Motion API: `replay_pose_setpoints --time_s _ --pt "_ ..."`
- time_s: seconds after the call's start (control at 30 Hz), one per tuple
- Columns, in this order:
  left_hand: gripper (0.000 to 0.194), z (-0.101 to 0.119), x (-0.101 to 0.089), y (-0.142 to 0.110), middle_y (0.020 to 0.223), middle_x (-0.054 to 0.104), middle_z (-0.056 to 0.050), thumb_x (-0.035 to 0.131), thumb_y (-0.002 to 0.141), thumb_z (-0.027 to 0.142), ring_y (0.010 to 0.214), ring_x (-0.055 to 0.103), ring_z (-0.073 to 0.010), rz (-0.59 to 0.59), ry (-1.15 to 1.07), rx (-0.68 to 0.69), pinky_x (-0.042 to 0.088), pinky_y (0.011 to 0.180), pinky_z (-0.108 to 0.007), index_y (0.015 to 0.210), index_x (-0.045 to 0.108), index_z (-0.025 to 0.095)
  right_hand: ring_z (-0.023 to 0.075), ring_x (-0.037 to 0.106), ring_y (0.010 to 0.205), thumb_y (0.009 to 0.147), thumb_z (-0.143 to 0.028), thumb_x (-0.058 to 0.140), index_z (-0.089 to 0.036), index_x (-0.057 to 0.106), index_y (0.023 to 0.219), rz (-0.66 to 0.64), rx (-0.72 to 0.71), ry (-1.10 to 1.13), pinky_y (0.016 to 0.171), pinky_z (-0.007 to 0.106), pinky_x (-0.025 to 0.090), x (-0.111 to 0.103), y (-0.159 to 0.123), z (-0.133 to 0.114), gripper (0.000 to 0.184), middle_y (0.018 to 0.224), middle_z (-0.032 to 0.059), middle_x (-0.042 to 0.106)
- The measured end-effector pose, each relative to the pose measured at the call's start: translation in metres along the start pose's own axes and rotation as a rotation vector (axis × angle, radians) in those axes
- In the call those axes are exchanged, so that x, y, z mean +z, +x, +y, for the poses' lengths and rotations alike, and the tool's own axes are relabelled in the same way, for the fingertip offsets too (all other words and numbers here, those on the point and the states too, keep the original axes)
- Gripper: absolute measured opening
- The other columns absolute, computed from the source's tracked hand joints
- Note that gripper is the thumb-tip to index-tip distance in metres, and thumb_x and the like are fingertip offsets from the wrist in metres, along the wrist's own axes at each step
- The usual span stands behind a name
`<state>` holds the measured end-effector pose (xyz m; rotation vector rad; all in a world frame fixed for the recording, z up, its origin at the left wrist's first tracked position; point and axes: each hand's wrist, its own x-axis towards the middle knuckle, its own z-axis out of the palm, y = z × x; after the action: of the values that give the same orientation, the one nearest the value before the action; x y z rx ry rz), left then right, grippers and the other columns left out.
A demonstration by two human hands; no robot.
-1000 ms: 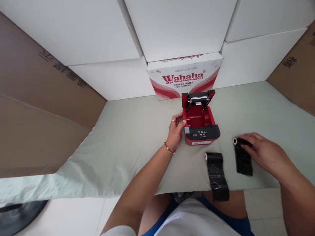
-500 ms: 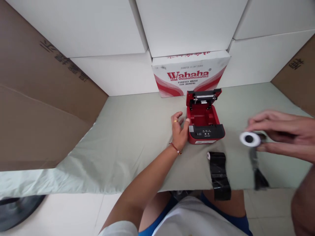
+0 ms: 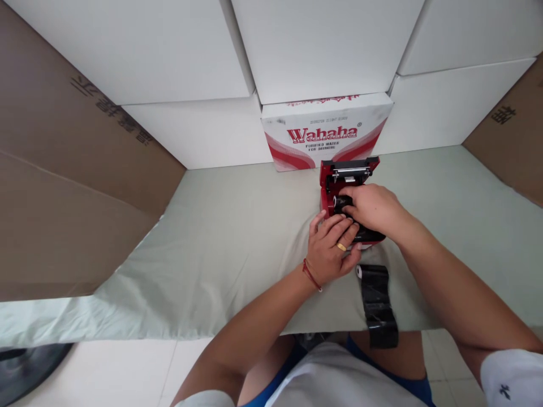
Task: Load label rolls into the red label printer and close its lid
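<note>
A small red label printer (image 3: 324, 198) stands on the cloth with its lid raised. My right hand (image 3: 375, 209) reaches into its opening from the right, fingers closed on a black roll (image 3: 343, 201) with a white ring at its end. My left hand (image 3: 333, 246) grips the printer's front, its fingers lying over the black front panel and its thumb lower down by the front face. Both hands hide much of the printer's inside. Nearer the table edge lies a second black roll (image 3: 373, 282), partly unwound, its strip hanging over the edge.
Behind the printer, a Wahaha water carton (image 3: 326, 135) leans against white boxes (image 3: 190, 133). Brown cardboard walls (image 3: 76, 186) close in the left and right sides. A pale green cloth (image 3: 224, 237) covers the table, and a black round base (image 3: 34, 367) stands on the floor.
My right hand has moved left, bringing the roll from beside the printer into its opening. My left hand has shifted from the printer's left side onto its front.
</note>
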<state>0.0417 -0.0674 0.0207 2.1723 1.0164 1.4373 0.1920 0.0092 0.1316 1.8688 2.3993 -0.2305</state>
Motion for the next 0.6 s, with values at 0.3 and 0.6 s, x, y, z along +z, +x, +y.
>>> replay_pose_setpoints --time_s 0.3,0.6 --pt "0.042 0.0 -0.001 -0.004 0.132 0.08 -0.008 0.07 0.095 0.033 0.127 0.069 -0.0319 0.026 0.132 0.093 0.037 0.125 -0.057 0.137 0.071 0.034 0.0252 0.076 0.09 0.098 -0.035 0.061 -0.026 0.082 0.119 0.086 -0.039 0.258 0.077 0.034 0.051 0.002 -0.002 0.013 0.031 0.099 0.0058 0.084" --pt "0.046 0.002 -0.005 -0.008 0.13 0.081 -0.005 0.066 0.099 0.026 0.119 0.072 -0.0274 -0.067 0.214 0.188 0.038 0.115 -0.05 0.145 0.065 0.035 0.0245 0.071 0.1 0.104 -0.053 0.056 -0.024 0.075 0.13 0.887 0.076 0.713 0.087 0.039 0.059 0.013 -0.006 0.055 0.044 0.124 0.0116 0.075"
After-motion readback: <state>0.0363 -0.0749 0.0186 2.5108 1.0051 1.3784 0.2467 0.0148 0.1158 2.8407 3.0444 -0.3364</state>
